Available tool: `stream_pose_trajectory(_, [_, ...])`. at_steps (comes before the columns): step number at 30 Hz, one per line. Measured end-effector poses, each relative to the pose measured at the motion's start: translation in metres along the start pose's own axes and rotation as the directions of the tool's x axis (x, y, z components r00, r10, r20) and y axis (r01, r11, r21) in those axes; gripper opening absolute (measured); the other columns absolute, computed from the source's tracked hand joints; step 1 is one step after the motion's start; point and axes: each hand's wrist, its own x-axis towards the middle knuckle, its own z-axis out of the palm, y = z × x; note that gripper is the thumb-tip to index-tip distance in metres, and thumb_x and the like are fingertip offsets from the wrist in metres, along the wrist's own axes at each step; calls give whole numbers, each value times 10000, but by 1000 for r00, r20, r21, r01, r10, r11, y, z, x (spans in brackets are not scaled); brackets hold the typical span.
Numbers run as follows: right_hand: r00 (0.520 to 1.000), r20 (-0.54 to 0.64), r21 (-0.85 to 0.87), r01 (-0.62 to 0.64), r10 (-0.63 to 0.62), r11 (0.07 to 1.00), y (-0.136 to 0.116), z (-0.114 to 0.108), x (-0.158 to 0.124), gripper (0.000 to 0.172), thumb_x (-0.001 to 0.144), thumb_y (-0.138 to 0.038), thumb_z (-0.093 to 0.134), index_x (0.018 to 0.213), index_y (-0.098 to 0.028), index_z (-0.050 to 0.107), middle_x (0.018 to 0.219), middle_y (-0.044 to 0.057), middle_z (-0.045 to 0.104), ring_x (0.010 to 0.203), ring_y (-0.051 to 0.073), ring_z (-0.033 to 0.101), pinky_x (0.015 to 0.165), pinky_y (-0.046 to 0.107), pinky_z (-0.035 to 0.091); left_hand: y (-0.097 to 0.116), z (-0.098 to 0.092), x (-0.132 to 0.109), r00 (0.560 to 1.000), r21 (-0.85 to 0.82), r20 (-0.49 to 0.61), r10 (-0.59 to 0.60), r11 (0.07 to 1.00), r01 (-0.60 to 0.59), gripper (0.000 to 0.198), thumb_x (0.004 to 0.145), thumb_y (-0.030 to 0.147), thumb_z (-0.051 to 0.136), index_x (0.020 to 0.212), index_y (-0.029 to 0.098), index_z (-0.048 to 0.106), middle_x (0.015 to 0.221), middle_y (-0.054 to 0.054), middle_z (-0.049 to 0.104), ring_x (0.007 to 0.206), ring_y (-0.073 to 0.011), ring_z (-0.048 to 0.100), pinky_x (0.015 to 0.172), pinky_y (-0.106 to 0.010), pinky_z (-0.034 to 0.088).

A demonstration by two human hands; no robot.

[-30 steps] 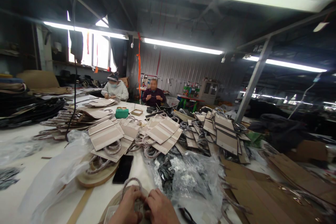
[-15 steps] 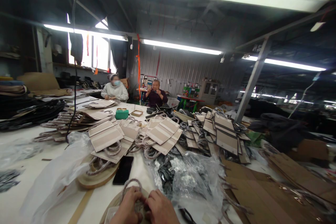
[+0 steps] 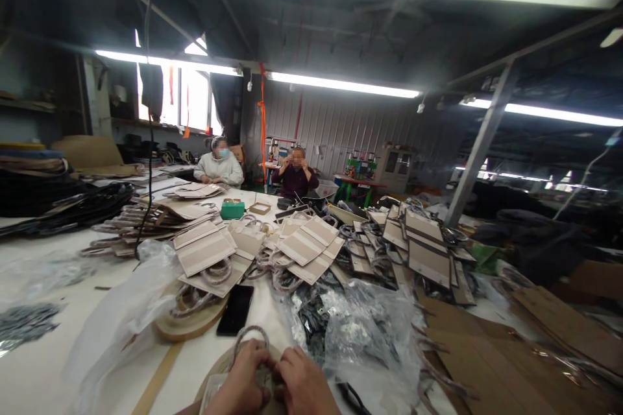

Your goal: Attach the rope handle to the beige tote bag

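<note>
At the bottom centre, my left hand (image 3: 247, 377) is closed, thumb and fingers bent together, at the base of a plastic-wrapped bag handle (image 3: 252, 332). The handle's loop stands up behind the fingers. Close on its right, my right hand (image 3: 305, 381) is also closed, fingertips pointing in toward the left hand. What the right fingers pinch is hidden beneath them. Under both hands lies a round tan roll (image 3: 214, 369), mostly covered. A black phone (image 3: 235, 311) rests just beyond the hands, and a crumpled clear plastic bag with dark pieces (image 3: 360, 331) lies to their right.
Beige bag panels with wrapped handles (image 3: 311, 248) are heaped ahead. A tape roll (image 3: 187, 327) and white plastic sheet (image 3: 117, 318) lie left; brown panels (image 3: 487, 343) lie right. A green box (image 3: 232, 209) stands farther back. Two people (image 3: 219, 165) sit across the table.
The view has shifted slightly, so the scene sits farther right. My hands stay together at the handle. The person in dark clothing has raised both hands nearer the face.
</note>
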Motion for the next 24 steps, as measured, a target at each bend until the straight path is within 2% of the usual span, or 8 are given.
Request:
stream_pose_trajectory(8, [999,32,-45,-6,7,999,13,17,13,340,841,-164,717,1175,-190,777,1321,136,743,1291,352,650,1095,445,560,-11,5,7,1000,11,5,-20,1000,20,519,530,109,644,1031,219,728,1276,-77,675,1263,-310,625,1169,-409,489])
stream_pose_trajectory(12, [999,36,-57,-15,17,998,14,19,14,337,842,-136,753,1171,-203,781,1308,120,753,1284,344,663,1080,432,571,-12,4,8,1000,13,15,-27,1000,27,519,538,121,666,1039,244,725,1301,-69,679,1290,-325,613,1205,-426,475])
stream_pose_trajectory(17, [1000,-2,-24,-2,2,1000,9,14,8,367,839,-95,737,1171,-245,781,1279,87,760,1253,309,667,1041,385,560,-7,2,3,999,20,13,-35,999,35,524,573,109,662,1070,257,735,1347,-51,681,1369,-333,573,1273,-444,414])
stream_pose_trajectory(20, [1000,-4,2,-11,11,1000,1,5,1,399,826,-68,697,1178,-240,772,1290,85,753,1258,300,662,1064,390,539,-3,0,0,1000,6,22,-20,1000,20,518,578,109,642,1076,224,722,1308,-69,675,1317,-306,596,1233,-416,440])
stream_pose_trajectory(24, [998,-69,61,18,-14,998,-11,-9,-11,337,864,-66,640,1138,-225,754,1287,80,738,1236,285,657,1063,394,520,3,-3,-2,1000,8,0,6,1000,-6,497,579,95,640,1059,208,705,1264,-79,665,1265,-292,604,1180,-401,466])
